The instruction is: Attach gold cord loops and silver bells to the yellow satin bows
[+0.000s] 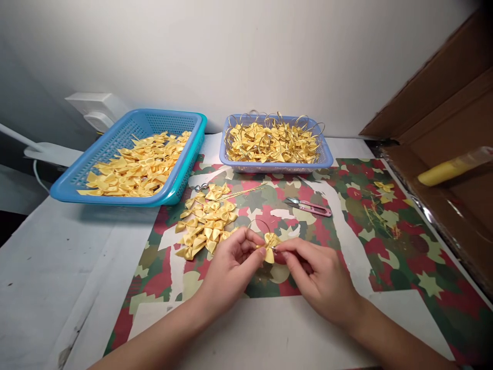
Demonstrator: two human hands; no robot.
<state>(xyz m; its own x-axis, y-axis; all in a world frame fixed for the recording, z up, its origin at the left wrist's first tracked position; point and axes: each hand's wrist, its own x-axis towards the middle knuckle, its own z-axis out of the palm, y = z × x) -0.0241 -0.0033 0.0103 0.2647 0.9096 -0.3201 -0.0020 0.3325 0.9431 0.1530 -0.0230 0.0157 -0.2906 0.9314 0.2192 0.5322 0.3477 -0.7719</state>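
Holding a glossy bow (269, 254) (yellow, winged) between left hand (238, 259) and right hand (321, 272).

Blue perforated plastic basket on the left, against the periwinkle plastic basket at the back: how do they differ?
The blue basket looks larger than the periwinkle basket. The blue basket shows a turquoise outer layer below its rim; the periwinkle one shows none. Thin gold loops rise among the periwinkle basket's contents; none show in the blue basket. Both hold yellow fabric bows.
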